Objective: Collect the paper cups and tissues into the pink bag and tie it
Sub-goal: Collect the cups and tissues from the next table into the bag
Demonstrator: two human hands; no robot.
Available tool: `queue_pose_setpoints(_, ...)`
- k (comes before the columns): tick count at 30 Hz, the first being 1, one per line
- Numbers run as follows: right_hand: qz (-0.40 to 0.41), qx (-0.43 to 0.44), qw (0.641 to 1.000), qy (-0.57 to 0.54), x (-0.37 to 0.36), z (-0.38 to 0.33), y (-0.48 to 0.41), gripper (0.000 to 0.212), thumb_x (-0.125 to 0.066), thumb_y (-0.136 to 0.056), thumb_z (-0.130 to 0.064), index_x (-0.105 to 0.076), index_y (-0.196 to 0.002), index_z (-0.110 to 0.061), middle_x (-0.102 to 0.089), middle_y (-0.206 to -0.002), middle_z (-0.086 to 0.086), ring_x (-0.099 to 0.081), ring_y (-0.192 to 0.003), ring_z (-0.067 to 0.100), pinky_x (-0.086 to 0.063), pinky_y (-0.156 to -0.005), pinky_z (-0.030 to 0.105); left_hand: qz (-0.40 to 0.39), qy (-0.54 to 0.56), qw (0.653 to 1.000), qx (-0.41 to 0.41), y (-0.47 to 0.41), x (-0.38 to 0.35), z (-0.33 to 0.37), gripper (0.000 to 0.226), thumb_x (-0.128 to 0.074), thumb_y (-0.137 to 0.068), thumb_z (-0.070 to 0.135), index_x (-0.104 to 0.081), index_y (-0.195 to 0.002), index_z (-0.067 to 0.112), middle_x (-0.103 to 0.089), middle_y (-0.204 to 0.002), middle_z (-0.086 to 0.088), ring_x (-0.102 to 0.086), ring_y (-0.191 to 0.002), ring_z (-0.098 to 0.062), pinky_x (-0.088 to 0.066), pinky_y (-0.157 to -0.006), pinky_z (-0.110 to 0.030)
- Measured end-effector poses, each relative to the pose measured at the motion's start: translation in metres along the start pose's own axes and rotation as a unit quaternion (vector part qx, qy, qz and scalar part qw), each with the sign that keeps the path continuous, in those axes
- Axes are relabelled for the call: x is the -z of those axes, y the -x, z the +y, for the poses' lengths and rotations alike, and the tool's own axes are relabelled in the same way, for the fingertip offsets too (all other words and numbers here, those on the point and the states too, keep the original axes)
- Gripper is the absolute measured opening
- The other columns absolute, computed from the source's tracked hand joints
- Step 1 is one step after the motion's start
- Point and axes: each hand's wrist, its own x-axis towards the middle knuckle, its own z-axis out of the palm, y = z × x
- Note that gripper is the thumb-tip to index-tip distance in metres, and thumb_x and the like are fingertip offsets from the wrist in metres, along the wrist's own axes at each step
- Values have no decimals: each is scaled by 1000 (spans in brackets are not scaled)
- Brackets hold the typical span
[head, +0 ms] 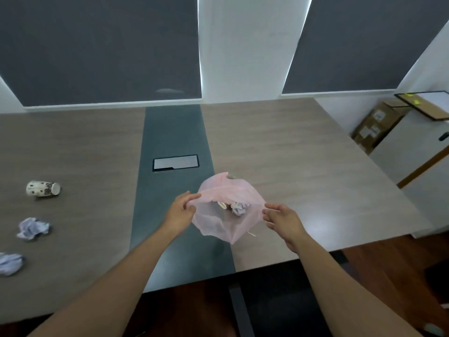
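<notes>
The thin pink bag (226,190) lies on the table in front of me with its mouth held wide. My left hand (181,212) pinches the left rim and my right hand (283,221) pinches the right rim. Inside the bag I see a crumpled tissue (239,207) and part of a paper cup (223,205). Far to the left a patterned paper cup (43,188) lies on its side. Below it sit two crumpled tissues, one (32,228) nearer the cup and one (9,262) at the left frame edge.
The wood-grain table (303,166) has a dark centre strip with a cable hatch (175,162) beyond the bag. The table's front edge runs just below my forearms. Cardboard boxes (375,126) and a white cabinet (413,147) stand at the right.
</notes>
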Motion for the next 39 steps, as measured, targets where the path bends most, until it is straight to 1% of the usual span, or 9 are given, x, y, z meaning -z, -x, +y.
queue_pose_setpoints(4,0,6,1000,23,16,10,15,22,-64,-105,-12,-72,-124,-17,-80,-118,6,-76,-109,21,-61,-95,35,55,-36,997,-51,22,-8,0,47,-55,-104,-2,-72,-140,24,-39,-171,-8,-38,-158,-23,-29,-125,-33)
queue_pose_setpoints(9,-36,19,996,83,54,27,49,23,-67,-106,-21,-71,-129,-19,-79,-121,0,-75,-112,16,-62,-91,30,86,-41,988,-122,73,-39,17,48,-53,-101,-3,-71,-139,19,-44,-165,-1,-46,-150,-16,-36,-123,-31)
queue_pose_setpoints(14,-67,26,991,110,105,49,84,23,-66,-107,-19,-73,-129,-17,-79,-124,2,-75,-113,19,-61,-103,39,48,-77,981,-173,140,-93,38,50,-55,-99,-4,-70,-141,19,-47,-159,1,-40,-151,-11,-30,-121,-22)
queue_pose_setpoints(22,-134,92,946,281,217,111,142,16,-65,-110,-25,-75,-123,-22,-79,-123,1,-74,-117,23,-58,-107,42,-78,-103,984,-126,253,-231,30,31,-56,-111,20,-74,-135,26,-68,-133,11,-62,-127,-5,-49,-111,-25)
queue_pose_setpoints(28,-142,107,899,399,301,178,191,18,-61,-112,-38,-74,-119,-29,-76,-116,-6,-70,-109,17,-56,-93,35,-160,-193,964,-89,326,-342,14,37,-49,-114,42,-72,-138,25,-68,-136,6,-62,-125,-9,-44,-101,-23)
queue_pose_setpoints(30,-148,102,881,437,318,199,201,25,-59,-112,-43,-76,-117,-25,-77,-111,-3,-72,-106,20,-57,-92,37,-187,-214,957,-59,346,-371,11,41,-46,-114,49,-75,-129,25,-71,-130,3,-64,-117,-10,-46,-95,-27)
queue_pose_setpoints(34,-155,80,852,493,340,232,208,46,-46,-114,-55,-77,-112,-21,-77,-111,6,-71,-107,31,-58,-96,47,-249,-245,937,-1,375,-411,1,59,-33,-113,60,-67,-83,23,-70,-93,-7,-70,-95,-29,-53,-86,-44)
queue_pose_setpoints(37,-148,99,796,579,348,256,213,57,-31,-117,-57,-76,-115,-21,-73,-120,7,-68,-115,33,-49,-103,47,-224,-345,912,-6,389,-423,-12,61,-24,-114,61,-70,-139,30,-67,-138,0,-64,-129,-27,-52,-108,-44)
queue_pose_setpoints(39,-116,142,767,615,349,268,215,57,-28,-118,-54,-76,-119,-23,-73,-123,4,-66,-117,30,-44,-105,46,-178,-380,907,-31,392,-426,-18,59,-22,-115,57,-71,-135,31,-69,-133,0,-68,-119,-23,-56,-102,-42)
